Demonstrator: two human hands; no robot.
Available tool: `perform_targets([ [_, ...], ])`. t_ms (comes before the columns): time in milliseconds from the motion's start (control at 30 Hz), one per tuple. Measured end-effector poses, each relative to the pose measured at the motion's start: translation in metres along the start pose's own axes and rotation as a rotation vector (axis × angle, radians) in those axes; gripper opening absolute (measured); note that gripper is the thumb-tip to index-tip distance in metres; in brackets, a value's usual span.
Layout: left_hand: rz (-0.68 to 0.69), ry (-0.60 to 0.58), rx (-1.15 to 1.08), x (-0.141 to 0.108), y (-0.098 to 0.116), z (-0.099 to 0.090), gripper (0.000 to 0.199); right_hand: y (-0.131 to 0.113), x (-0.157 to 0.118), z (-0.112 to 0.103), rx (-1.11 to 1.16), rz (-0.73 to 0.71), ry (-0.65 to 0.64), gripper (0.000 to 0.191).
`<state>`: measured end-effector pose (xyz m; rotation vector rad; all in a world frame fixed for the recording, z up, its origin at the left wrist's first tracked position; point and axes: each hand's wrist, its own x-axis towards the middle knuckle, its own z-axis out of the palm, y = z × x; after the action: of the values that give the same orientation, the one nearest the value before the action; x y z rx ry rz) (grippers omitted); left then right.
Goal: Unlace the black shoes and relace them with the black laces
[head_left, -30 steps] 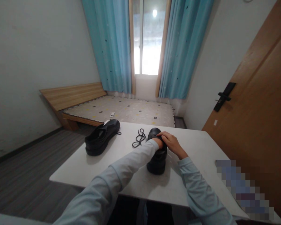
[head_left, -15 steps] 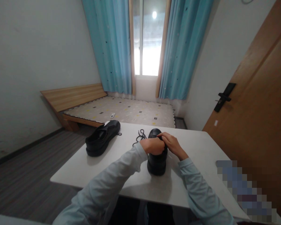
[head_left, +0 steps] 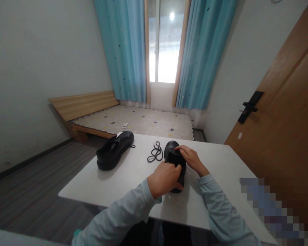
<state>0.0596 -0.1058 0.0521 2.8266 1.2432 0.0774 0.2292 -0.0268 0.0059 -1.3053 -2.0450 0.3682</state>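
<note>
A black shoe stands on the white table in front of me, its toe pointing away. My left hand lies over the shoe's opening and heel part, fingers bent round its near side. My right hand rests along the shoe's right side, with its fingertips together at the tongue. Just left of this shoe a black shoelace lies loosely looped on the table. A second black shoe stands at the table's far left, a short lace end sticking out on its right.
The white table reaches to a bed with a patterned mattress, on which a small white object lies. A wooden door stands at the right. A blurred patch covers the table's right edge.
My left hand has moved back from the shoe's tongue toward its heel, uncovering the loose lace. My right hand stays near the tongue. The view has shifted slightly.
</note>
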Motion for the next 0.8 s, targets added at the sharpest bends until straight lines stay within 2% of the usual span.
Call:
perform_targets([
  [233,0.018,-0.045,0.004,0.005,-0.005,0.008,0.044,0.0,0.0,0.0,0.006,-0.005,0.009,0.033],
  [367,-0.009,0.023,0.014,0.004,-0.002,0.011,0.05,-0.001,0.001,0.0,0.005,-0.006,0.014,0.033],
  [467,-0.047,0.067,0.079,0.002,0.005,0.011,0.046,-0.001,0.001,0.0,0.006,-0.011,0.011,0.033],
  [667,-0.047,0.012,0.117,0.004,0.005,0.008,0.037,-0.002,0.001,0.001,0.005,-0.001,0.018,0.033],
  [800,-0.047,0.029,0.118,0.004,0.005,0.006,0.037,-0.002,0.001,0.002,-0.009,0.007,0.011,0.033],
])
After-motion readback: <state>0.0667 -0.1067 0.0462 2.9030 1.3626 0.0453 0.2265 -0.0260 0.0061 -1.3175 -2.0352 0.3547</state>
